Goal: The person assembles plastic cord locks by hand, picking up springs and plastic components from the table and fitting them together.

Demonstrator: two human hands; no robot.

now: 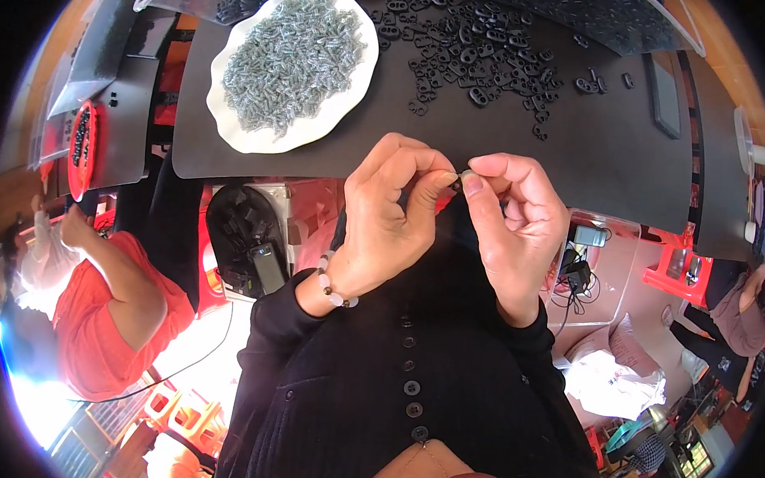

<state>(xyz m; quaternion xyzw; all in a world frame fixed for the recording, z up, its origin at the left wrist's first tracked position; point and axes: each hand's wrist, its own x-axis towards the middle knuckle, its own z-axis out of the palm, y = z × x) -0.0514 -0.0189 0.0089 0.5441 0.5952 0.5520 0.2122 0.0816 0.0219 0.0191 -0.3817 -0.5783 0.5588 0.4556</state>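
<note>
My left hand (392, 210), with a beaded bracelet (336, 300) at the wrist, pinches thumb against forefinger just past the table's near edge. My right hand (514, 218) is pinched too, its fingertips meeting the left ones. Between them sits a small dark piece (457, 184), mostly covered by the fingers, so its exact kind is hidden. Beyond my left hand stands a white scalloped plate (226, 126) heaped with small metal springs (294, 61). Many black plastic cord-lock parts (482, 53) lie scattered on the dark table (604, 162) beyond my right hand.
Clear-walled bins (609, 19) stand along the far edge. A phone-like black slab (662, 95) lies at the far right. To the left, a person in a red shirt (114, 322) sits by another table with a red tray (82, 157). A black bag (246, 234) rests below the table edge.
</note>
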